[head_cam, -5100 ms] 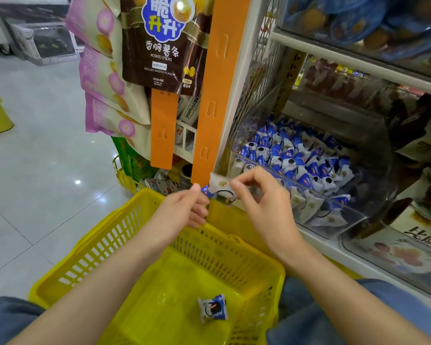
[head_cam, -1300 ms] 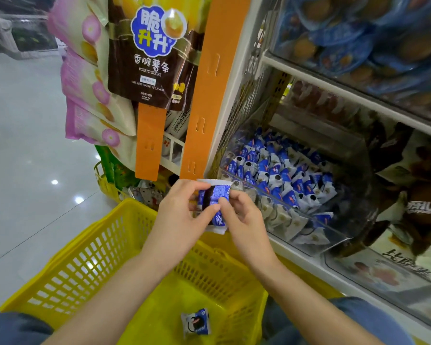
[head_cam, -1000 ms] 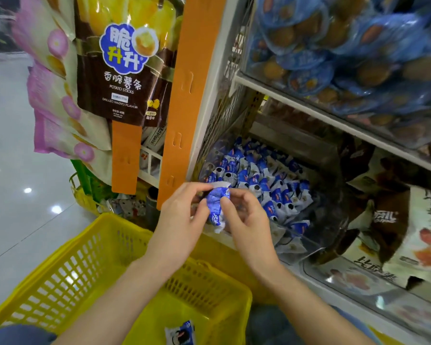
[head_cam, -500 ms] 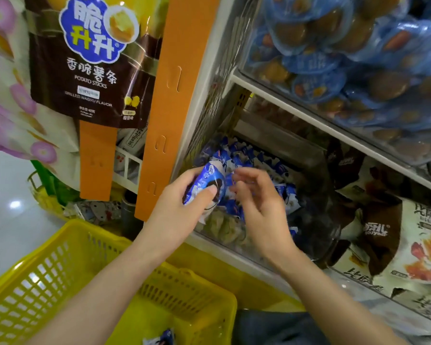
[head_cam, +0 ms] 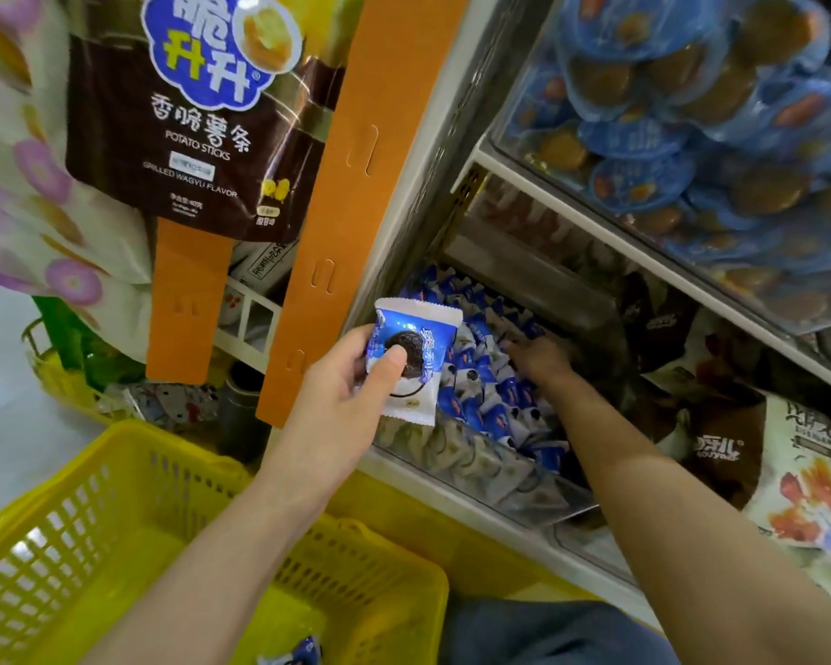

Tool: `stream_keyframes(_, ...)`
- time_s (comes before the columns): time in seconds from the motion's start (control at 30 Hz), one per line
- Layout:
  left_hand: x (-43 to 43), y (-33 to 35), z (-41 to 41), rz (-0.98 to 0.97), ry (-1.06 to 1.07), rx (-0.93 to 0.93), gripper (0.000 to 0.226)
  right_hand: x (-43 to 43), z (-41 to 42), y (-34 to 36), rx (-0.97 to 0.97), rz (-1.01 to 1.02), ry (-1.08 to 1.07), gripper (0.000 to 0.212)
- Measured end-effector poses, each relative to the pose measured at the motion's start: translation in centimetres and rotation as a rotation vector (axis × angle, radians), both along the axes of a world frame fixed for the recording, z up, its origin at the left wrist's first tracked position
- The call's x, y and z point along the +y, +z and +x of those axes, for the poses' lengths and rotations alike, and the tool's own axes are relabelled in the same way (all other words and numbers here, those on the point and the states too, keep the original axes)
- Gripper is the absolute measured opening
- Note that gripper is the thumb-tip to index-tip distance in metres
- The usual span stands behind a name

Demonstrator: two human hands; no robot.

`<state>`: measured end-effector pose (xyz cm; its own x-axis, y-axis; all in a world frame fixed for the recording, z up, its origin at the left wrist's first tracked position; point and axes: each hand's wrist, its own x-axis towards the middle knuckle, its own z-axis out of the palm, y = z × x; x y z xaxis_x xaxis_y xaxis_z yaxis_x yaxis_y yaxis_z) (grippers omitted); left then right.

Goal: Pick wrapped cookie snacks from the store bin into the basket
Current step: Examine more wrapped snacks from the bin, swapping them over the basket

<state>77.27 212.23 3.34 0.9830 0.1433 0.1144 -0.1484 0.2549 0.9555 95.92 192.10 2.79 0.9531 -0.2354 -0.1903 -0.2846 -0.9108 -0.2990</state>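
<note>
My left hand holds a blue-and-white wrapped cookie snack upright in front of the clear store bin, thumb over the printed dark cookie. The bin is full of several more blue wrapped snacks. My right hand reaches deep into the bin with its fingers down among the packets; whether it grips one is hidden. The yellow basket sits below my left arm, and another wrapped snack lies on its floor at the frame's bottom edge.
An orange hanging strip with a brown potato-sticks bag hangs left of the bin. A shelf above holds blue packaged cakes. Brown and white snack bags fill the neighbouring bin on the right. White tiled floor lies at the left.
My right hand let go of the snack and went into the bin among the packets. My left hand kept the snack and turned its printed front towards me. The view moved closer to the shelf.
</note>
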Motion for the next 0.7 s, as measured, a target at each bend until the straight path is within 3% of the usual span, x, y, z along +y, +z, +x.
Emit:
stream_keyframes(0.1,-0.1,-0.1,0.1,-0.044,-0.021,0.014,0.017,-0.5,0.2,0.0,-0.017,-0.017,-0.005,0.034)
stream_keyframes(0.33,-0.7,-0.6,0.2,-0.119,-0.084,0.104,0.033,0.6,-3.2,2.4,-0.625,0.100,0.073,0.028)
stream_keyframes(0.43,-0.7,-0.6,-0.2,-0.101,-0.091,0.112,0.035,1.9,-5.6,4.4,-0.696,0.367,0.128,0.022)
stream_keyframes(0.53,-0.5,-0.4,-0.5,-0.098,-0.090,0.100,0.036,3.4,-9.0,5.4,-0.567,0.829,0.176,0.011)
stream_keyframes(0.7,-0.3,0.0,-1.0,-0.117,-0.147,0.063,0.058,5.4,-13.9,5.7,-0.143,1.076,0.269,0.013)
